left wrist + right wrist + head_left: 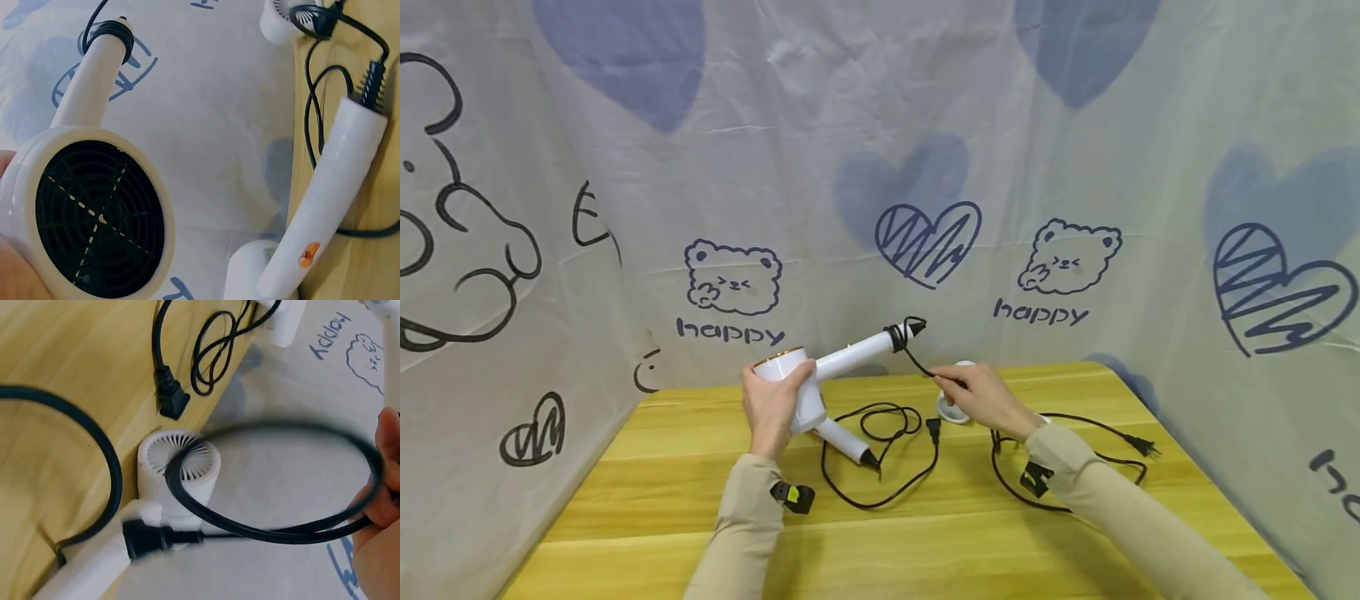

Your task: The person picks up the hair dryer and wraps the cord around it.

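Observation:
My left hand (772, 404) grips a white hair dryer (857, 354) round its barrel, above the table. The handle points up and to the right, with black cord (897, 337) wound near its end. From there the cord runs to my right hand (988, 402), which pinches it. In the right wrist view a blurred loop of cord (275, 534) hangs from the fingers, and a black plug (147, 539) shows at its end. The left wrist view shows the dryer's dark round grille (100, 219). Part of the left hand is hidden behind the barrel.
Behind the held dryer lies a second white hair dryer (846, 440), its cord (880, 505) looped across the wooden table (925, 550). A third white dryer (953, 410) is partly hidden by the right hand. More cord with a plug (1141, 446) lies right. Printed cloth (827, 167) encloses the table.

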{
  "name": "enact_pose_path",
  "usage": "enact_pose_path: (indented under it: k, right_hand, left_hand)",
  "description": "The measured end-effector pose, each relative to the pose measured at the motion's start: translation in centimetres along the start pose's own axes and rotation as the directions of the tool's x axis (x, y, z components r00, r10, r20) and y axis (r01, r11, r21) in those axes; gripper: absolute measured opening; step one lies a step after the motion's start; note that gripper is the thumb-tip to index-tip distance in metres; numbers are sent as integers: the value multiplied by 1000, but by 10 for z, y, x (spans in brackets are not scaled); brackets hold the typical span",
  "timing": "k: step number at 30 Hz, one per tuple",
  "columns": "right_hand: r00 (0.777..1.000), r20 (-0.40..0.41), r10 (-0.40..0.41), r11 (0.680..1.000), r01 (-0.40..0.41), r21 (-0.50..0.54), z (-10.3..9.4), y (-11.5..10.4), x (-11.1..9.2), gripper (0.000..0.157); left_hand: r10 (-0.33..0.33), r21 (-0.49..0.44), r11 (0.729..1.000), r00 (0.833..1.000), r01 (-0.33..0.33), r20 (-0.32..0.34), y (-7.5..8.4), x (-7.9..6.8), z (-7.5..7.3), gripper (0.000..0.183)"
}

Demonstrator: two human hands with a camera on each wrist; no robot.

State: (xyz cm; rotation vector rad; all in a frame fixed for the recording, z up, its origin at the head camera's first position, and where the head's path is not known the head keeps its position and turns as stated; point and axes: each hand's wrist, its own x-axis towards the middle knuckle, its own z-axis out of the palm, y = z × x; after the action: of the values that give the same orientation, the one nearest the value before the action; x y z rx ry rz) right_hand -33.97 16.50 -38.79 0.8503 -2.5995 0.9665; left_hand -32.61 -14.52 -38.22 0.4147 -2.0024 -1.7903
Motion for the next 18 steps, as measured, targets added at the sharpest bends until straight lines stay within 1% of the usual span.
enact_pose_path:
  k: [3,6,8,10,12,13,14,16,18]
  right_hand:
    - [999,15,-48,998,48,-39,4,2,-1,27]
    - [994,26,-102,990,104,-91,11,3,-1,26]
    - [995,39,-93,992,97,-87,13,4,-1,25]
    - [997,61,-53,998,56,-37,12,7,0,26]
    - [994,107,-12,998,6,55,9,11,1,28]
    - [991,134,0,994,-15,110,8,15,3,30]
    - [987,163,17,987,-43,158,6,18,4,32]
    - [975,217,50,963,-105,248,4,25,6,32]
    - [965,247,90,940,-165,299,2,32,7,31]
  left_hand:
    - [-47,-50,998,998,48,29,-1,-1,5,93]
    - [-96,-94,990,993,102,69,-2,-2,8,94]
    - [-121,-114,985,989,131,85,-4,-2,8,94]
    - [-131,-129,981,987,143,96,-5,-1,8,95]
    - [-130,-169,975,986,147,104,-6,-1,8,92]
    - [-124,-194,971,987,143,107,-6,0,8,90]
    - [-119,-217,966,987,141,112,-6,0,8,87]
    - [-112,-282,948,985,146,133,-6,1,7,79]
    - [-116,-320,934,982,160,151,-5,3,7,73]
